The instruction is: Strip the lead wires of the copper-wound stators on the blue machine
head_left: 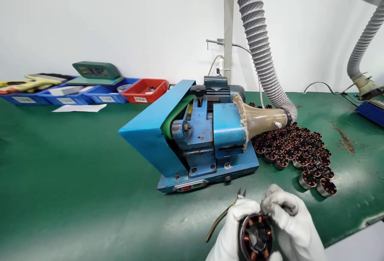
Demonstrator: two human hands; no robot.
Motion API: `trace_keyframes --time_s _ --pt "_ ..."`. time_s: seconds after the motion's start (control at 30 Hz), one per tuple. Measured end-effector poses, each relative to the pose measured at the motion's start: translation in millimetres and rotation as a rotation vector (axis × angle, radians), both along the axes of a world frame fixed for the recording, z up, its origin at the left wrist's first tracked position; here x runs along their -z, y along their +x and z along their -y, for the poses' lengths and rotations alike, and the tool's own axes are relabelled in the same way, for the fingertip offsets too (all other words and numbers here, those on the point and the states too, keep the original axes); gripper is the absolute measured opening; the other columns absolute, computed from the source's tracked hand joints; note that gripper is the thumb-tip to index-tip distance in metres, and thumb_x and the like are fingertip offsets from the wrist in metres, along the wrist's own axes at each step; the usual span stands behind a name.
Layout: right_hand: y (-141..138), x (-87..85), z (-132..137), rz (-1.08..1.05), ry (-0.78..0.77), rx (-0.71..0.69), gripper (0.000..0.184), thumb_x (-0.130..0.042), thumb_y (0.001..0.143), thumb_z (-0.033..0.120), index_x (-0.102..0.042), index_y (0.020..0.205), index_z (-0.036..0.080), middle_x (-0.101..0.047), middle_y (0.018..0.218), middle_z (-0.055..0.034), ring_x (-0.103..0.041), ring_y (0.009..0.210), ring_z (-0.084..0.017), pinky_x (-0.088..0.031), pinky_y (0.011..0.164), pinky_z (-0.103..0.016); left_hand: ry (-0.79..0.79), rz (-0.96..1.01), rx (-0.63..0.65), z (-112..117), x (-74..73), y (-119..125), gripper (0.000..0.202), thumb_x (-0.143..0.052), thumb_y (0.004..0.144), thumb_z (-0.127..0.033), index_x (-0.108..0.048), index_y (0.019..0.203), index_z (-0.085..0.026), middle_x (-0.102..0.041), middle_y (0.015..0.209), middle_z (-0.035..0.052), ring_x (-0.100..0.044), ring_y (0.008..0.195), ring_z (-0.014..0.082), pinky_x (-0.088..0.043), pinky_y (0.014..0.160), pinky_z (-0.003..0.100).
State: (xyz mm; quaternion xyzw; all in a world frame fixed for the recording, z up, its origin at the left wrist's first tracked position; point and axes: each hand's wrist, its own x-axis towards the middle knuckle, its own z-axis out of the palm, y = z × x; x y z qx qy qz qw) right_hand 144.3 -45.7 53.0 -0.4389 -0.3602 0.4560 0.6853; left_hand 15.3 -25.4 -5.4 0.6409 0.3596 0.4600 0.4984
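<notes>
My left hand (232,231), in a white glove, is wrapped round a motor stator (256,237) with a metal rim, black insulation and copper windings, its open face turned up towards me. My right hand (288,217), also gloved in white, is closed in a pinch at the stator's upper right edge. A faint thin line shows above its fingertips, too fine to name. Behind my left hand lies a pair of cutting pliers (221,220), jaws pointing away, the middle partly covered by the glove. Several similar stators (308,179) stand grouped on the green table (90,181) beyond my right hand.
A blue belt sander (198,137) stands mid-table, joined to a grey suction hose (258,29). Blue bins (109,97), a red bin (144,91) and a digital clock (96,70) are at the back left. Wire scraps (345,139) and a second hose (364,41) are to the right.
</notes>
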Motion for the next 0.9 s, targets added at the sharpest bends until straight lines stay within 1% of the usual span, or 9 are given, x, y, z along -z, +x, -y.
trace_keyframes --time_s 0.13,0.23,0.37,0.47,0.53,0.6,0.73,0.83,0.9 --pt "11.0 -5.7 -4.6 -0.281 -0.032 0.170 0.013 -0.078 0.069 0.037 -0.074 0.072 0.025 -0.066 0.066 0.0005 -0.058 0.055 -0.012 -0.049 0.052 -0.022 0.224 0.052 0.094 -17.9 -2.5 -13.9 0.039 -0.083 0.053 -0.040 -0.061 0.083 -0.026 -0.064 0.075 0.0022 -0.067 0.072 0.0216 -0.057 0.069 0.035" --pt "-0.2 -2.5 -1.6 -0.095 -0.096 0.061 0.019 -0.080 0.065 0.038 -0.078 0.076 0.023 -0.072 0.071 -0.0043 -0.066 0.064 -0.018 -0.053 0.061 -0.027 0.201 0.033 0.003 -14.1 -6.1 -13.6 0.031 -0.077 0.063 -0.033 -0.060 0.089 -0.027 -0.064 0.083 0.0025 -0.067 0.076 0.0211 -0.057 0.068 0.035" --pt "-13.8 -0.5 -7.3 0.104 -0.054 0.015 0.011 -0.082 0.062 0.032 -0.077 0.060 0.023 -0.070 0.060 -0.0042 -0.065 0.059 -0.020 -0.054 0.056 -0.029 0.107 -0.033 -0.048 -5.6 -8.5 -9.1 0.005 -0.055 0.084 -0.025 -0.056 0.088 -0.028 -0.062 0.071 0.0004 -0.064 0.060 0.0186 -0.055 0.053 0.032" --pt "-2.3 -0.5 -19.6 -0.077 -0.084 0.065 0.015 -0.083 0.060 0.034 -0.075 0.060 0.021 -0.069 0.060 -0.0029 -0.062 0.053 -0.016 -0.052 0.051 -0.025 0.219 -0.014 -0.037 -7.3 -9.2 -11.4 0.022 -0.061 0.078 -0.024 -0.053 0.097 -0.032 -0.059 0.074 -0.0026 -0.063 0.061 0.0176 -0.054 0.057 0.033" --pt "7.3 3.0 -24.8 -0.230 -0.063 0.199 0.014 -0.083 0.064 0.035 -0.075 0.068 0.023 -0.070 0.066 -0.0001 -0.063 0.056 -0.013 -0.054 0.056 -0.023 0.324 0.020 -0.035 -9.7 -11.3 -11.8 0.048 -0.070 0.067 -0.021 -0.048 0.107 -0.037 -0.056 0.084 -0.0037 -0.062 0.071 0.0167 -0.053 0.066 0.032" --pt "8.6 11.0 -24.3 -0.257 -0.010 0.284 0.011 -0.080 0.069 0.034 -0.075 0.075 0.026 -0.072 0.072 0.0007 -0.065 0.062 -0.013 -0.057 0.064 -0.023 0.360 0.035 -0.094 -11.3 -14.6 -8.6 0.058 -0.067 0.065 -0.017 -0.044 0.115 -0.036 -0.052 0.094 -0.0016 -0.060 0.084 0.0164 -0.052 0.075 0.031" --pt "-18.7 31.0 -16.0 0.092 0.007 0.076 0.020 -0.069 0.076 0.038 -0.075 0.089 0.024 -0.076 0.091 -0.0077 -0.071 0.084 -0.025 -0.058 0.077 -0.035 0.225 0.032 -0.263 -14.1 -17.6 3.8 0.051 -0.061 0.073 -0.018 -0.044 0.119 -0.032 -0.050 0.112 0.0030 -0.053 0.108 0.0200 -0.047 0.093 0.034" --pt "-41.8 36.6 -23.0 0.400 -0.061 0.195 0.037 -0.073 0.066 0.030 -0.071 0.102 0.023 -0.072 0.106 -0.0085 -0.068 0.097 -0.028 -0.056 0.083 -0.035 0.042 0.062 -0.314 -20.1 -15.4 9.3 0.047 -0.065 0.076 -0.023 -0.045 0.118 -0.029 -0.057 0.111 0.0048 -0.060 0.104 0.0213 -0.051 0.091 0.035" --pt "-48.9 34.4 -36.9 0.528 -0.097 0.270 0.044 -0.075 0.059 0.025 -0.069 0.103 0.021 -0.071 0.104 -0.0085 -0.068 0.096 -0.028 -0.056 0.080 -0.034 -0.060 0.092 -0.306 -26.9 -14.9 10.8 0.041 -0.059 0.082 -0.027 -0.044 0.120 -0.027 -0.061 0.109 0.0074 -0.065 0.097 0.0210 -0.055 0.085 0.035"
